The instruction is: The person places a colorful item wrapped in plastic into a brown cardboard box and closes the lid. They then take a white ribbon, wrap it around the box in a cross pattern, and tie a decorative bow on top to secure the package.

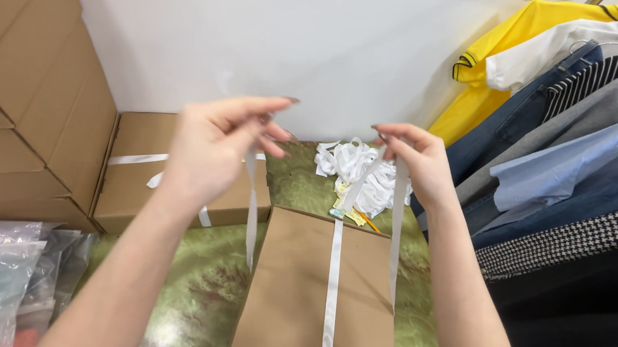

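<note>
Left hand (pixel 210 149) and right hand (pixel 417 166) — each grip pinching an end of the white ribbon (pixel 332 282) — hold it raised, so the strip runs taut along the brown box (pixel 294 294) at lower centre of the green counter (pixel 202 288).

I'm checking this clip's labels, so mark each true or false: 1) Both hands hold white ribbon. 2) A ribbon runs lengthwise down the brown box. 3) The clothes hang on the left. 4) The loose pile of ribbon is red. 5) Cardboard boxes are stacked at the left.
1) True: the left hand and right hand each pinch white ribbon.
2) True: a strip lies along the brown box.
3) False: the hanging clothes are on the right.
4) False: the ribbon pile is white.
5) True: cardboard boxes stand at the left.
</note>
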